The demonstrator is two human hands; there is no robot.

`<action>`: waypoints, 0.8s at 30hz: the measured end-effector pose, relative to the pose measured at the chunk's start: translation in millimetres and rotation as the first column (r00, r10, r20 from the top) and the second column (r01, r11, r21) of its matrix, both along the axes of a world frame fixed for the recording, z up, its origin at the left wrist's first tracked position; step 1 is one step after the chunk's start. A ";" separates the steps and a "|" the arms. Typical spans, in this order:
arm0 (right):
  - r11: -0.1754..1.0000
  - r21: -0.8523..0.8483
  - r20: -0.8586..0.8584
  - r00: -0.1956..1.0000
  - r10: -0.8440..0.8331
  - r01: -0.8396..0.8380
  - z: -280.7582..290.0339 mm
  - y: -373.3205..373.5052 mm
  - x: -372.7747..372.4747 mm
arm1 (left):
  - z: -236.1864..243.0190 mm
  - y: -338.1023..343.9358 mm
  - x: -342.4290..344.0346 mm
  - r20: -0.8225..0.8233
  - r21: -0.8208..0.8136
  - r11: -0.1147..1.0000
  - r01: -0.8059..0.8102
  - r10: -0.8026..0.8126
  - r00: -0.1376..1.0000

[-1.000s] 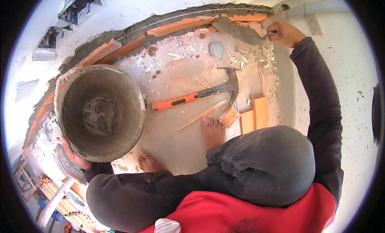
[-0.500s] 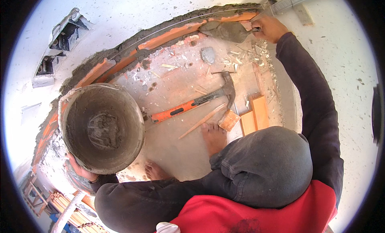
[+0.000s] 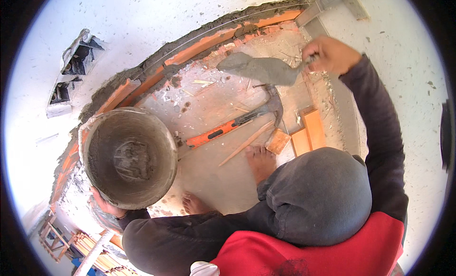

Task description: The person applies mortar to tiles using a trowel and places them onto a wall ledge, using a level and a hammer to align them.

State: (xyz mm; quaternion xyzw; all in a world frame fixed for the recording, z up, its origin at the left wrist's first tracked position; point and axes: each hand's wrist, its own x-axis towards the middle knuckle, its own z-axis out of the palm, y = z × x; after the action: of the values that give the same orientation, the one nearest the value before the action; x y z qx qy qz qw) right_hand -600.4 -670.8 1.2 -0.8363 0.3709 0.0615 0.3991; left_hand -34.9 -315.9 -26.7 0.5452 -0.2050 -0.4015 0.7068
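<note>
My left hand (image 3: 105,202) grips the lower rim of a round bucket (image 3: 107,162) with a little grey mortar (image 3: 133,159) in its bottom. My right hand (image 3: 330,55) is closed on the handle of a trowel (image 3: 266,69), whose blade is coated in grey mortar and is over the rubble-strewn floor. Below the blade lies a claw hammer with an orange grip (image 3: 211,135), beside a wooden stick (image 3: 244,144) and small wood blocks (image 3: 278,141). Along the wall base runs an orange strip (image 3: 199,45) in rough mortar, with a white string stretched over it.
White walls (image 3: 403,62) enclose me on the left, front and right. The left wall has broken recesses (image 3: 76,57). My bare feet (image 3: 260,159) rest on the dusty floor (image 3: 213,181). Stacked wooden pieces (image 3: 92,250) lie at the lower left.
My right hand and the trowel have moved down, away from the orange strip, to over the floor above the hammer. My left hand stays on the bucket.
</note>
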 end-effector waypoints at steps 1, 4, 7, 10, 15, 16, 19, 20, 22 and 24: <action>0.995 -0.095 -0.038 0.999 0.009 -0.012 -10.7 -20.6 -6.1 | 0.7 -3.8 -3.2 -0.010 -0.019 1.000 0.004 -0.004 1.000; 0.964 -0.266 -0.112 0.994 -0.011 -0.019 -29.0 -55.1 -5.1 | -4.3 -7.0 -5.3 0.015 -0.037 0.999 -0.009 0.010 1.000; 0.961 -0.274 -0.074 0.995 -0.060 0.037 -18.6 -30.0 0.9 | -7.1 2.2 3.9 0.099 -0.017 0.999 -0.041 0.043 0.994; 0.953 -0.286 -0.082 0.988 -0.129 0.100 -20.5 14.9 -2.3 | -2.2 -1.6 -4.4 0.019 -0.036 0.999 0.009 -0.008 1.000; 0.882 -0.268 0.103 0.921 -0.375 0.388 -54.8 48.6 -11.6 | -3.3 -3.7 4.6 -0.013 -0.008 1.000 -0.011 0.011 1.000; 0.874 -0.281 0.129 0.918 -0.374 0.396 -65.2 49.9 -12.2 | -0.1 -7.6 0.3 -0.028 -0.012 1.000 -0.003 0.003 1.000; 0.866 -0.300 0.136 0.917 -0.376 0.399 -87.6 41.1 -3.1 | 3.5 -12.8 -9.9 -0.076 -0.012 1.000 0.014 -0.015 0.997; 0.873 -0.292 0.090 0.920 -0.381 0.390 -90.5 37.0 7.1 | 2.2 -12.9 -9.3 -0.095 -0.004 1.000 0.018 -0.018 0.995; 0.890 -0.231 -0.006 0.914 -0.405 0.392 -84.4 35.0 36.5 | 3.8 -13.6 -8.3 -0.103 0.006 1.000 0.016 -0.015 0.995; 0.898 -0.138 -0.121 0.893 -0.433 0.417 -59.0 39.3 60.4 | 5.9 -12.9 -10.2 -0.099 0.005 1.000 0.006 -0.006 0.995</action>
State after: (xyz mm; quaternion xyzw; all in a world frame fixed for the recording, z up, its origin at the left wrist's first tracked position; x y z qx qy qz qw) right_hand -540.0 -631.5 -57.8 -0.7483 0.5764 0.0147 0.3279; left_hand -45.1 -328.8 -20.8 0.5258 -0.1705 -0.4306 0.7135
